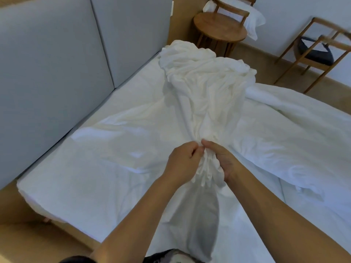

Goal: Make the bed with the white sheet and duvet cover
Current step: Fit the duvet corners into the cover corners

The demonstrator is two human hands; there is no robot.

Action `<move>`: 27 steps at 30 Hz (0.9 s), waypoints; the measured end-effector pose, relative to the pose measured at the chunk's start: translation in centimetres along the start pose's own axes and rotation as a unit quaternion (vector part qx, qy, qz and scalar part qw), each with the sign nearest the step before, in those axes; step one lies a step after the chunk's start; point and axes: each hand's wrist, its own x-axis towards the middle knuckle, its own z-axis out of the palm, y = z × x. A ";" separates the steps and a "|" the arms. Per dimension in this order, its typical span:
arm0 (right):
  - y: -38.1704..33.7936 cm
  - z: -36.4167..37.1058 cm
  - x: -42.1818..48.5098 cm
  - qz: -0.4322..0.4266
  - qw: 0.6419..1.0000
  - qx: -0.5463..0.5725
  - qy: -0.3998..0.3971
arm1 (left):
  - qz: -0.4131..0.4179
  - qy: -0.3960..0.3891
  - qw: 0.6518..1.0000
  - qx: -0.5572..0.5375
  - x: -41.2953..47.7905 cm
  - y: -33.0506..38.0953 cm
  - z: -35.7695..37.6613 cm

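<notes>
Across the bed (28, 192) the white sheet (114, 177) lies spread; over its middle the bunched duvet cover (205, 88) stretches from the far edge toward the person; left hand (181, 162) and right hand (222, 158) both clench its gathered folds.

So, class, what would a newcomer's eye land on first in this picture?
At centre, the left hand and right hand grip a bunched white cloth that trails away across the bed. Beyond it, a round wooden table and a chair holding a dark bag stand by the wall.
</notes>
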 end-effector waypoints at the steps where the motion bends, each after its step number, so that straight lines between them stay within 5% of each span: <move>1: 0.1 -0.2 0.0 0.004 1.000 -0.009 0.005 | 0.008 -0.015 1.000 0.024 0.0 0.0 -0.1; 4: 0.5 -0.7 0.0 0.008 1.000 -0.011 0.023 | 0.018 -0.090 0.991 0.097 0.1 -0.4 0.0; 9: 0.9 -0.8 0.9 -0.022 0.997 -0.048 0.064 | 0.012 -0.124 0.990 0.063 0.3 -2.1 0.0; 13: 0.8 -0.4 0.8 -0.040 0.986 -0.134 0.090 | -0.098 -0.091 0.986 -0.101 1.4 -3.4 -0.9; 16: 0.4 0.0 0.4 -0.044 0.976 -0.182 0.110 | -0.262 0.033 0.948 -0.176 3.1 -5.7 -1.1; 19: 0.6 0.3 0.3 0.024 0.980 -0.169 0.102 | -0.385 -0.056 0.885 -0.255 3.7 -6.6 0.1; 23: 0.6 0.7 0.3 0.087 0.985 -0.139 0.062 | -0.403 -0.092 0.873 -0.257 3.9 -6.0 1.7; 27: 0.3 0.1 0.2 0.067 0.990 -0.103 0.069 | -0.409 -0.091 0.813 -0.404 4.3 -6.2 1.0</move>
